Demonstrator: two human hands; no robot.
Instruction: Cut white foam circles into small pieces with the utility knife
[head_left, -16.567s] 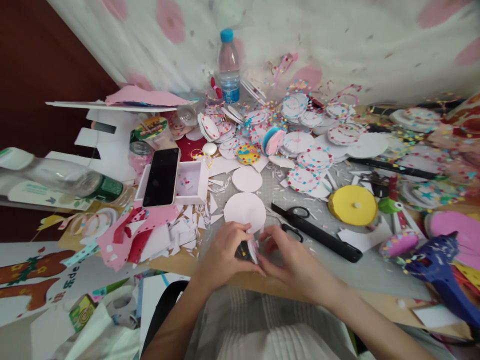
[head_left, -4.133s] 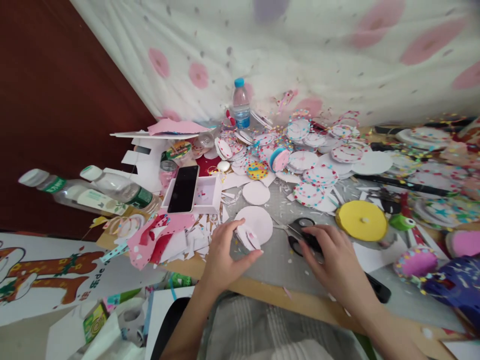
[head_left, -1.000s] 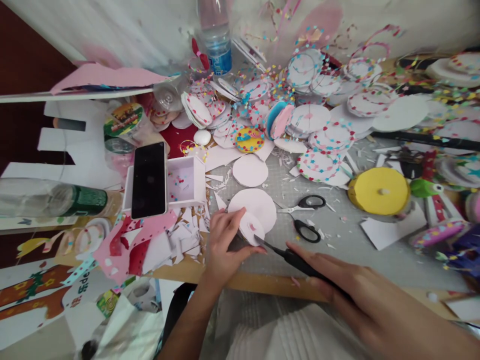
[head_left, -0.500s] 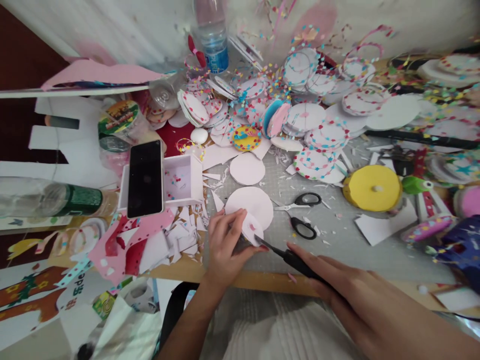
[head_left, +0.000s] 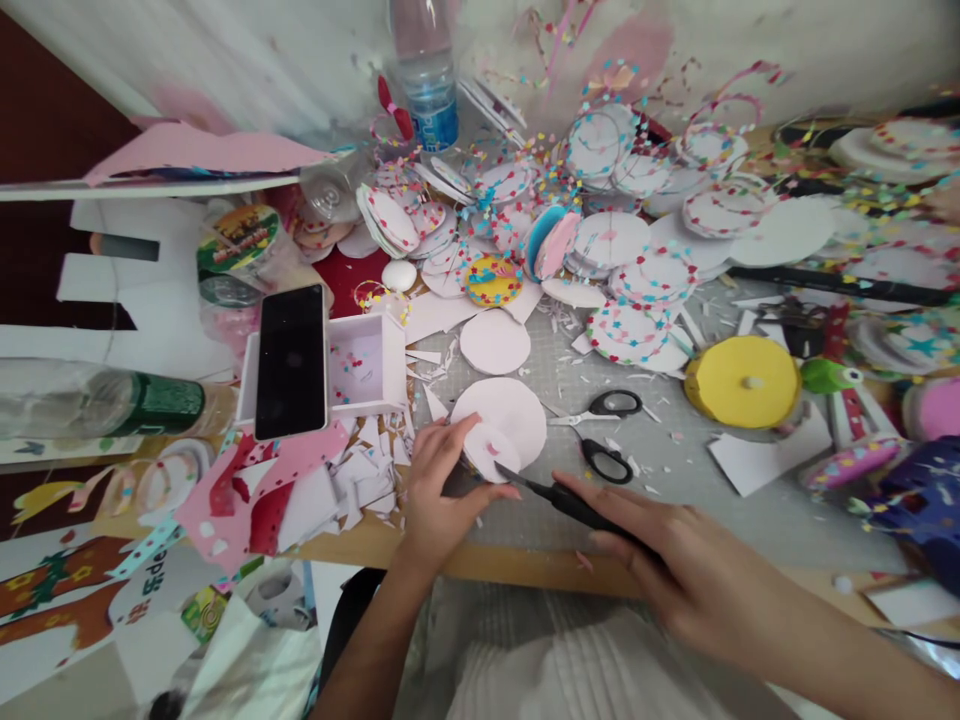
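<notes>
Between the thumb and fingers of my left hand (head_left: 431,490) is a small white paper disc (head_left: 487,443) with a pink mark near its middle. It is tilted above a larger white disc (head_left: 517,400) lying on the mat. My right hand (head_left: 675,550) grips a black tool (head_left: 577,506) with a thin pointed tip; its exact kind is unclear. That tip meets the small disc's face or right edge, close to my left thumb. Behind the larger disc lies another white disc (head_left: 495,341). Black-handled scissors (head_left: 594,408) lie spread to the right.
A grey cutting mat (head_left: 697,500) carries paper scraps. Decorated paper discs (head_left: 630,325) crowd the back. A yellow round box (head_left: 742,385) stands right. At left are a phone (head_left: 291,360) on a white box (head_left: 394,365), and a bottle (head_left: 165,400). Another bottle (head_left: 427,80) stands behind.
My left hand and the small disc have shifted slightly left and up, and the disc's face shows more. The right hand and its tool have followed to the left.
</notes>
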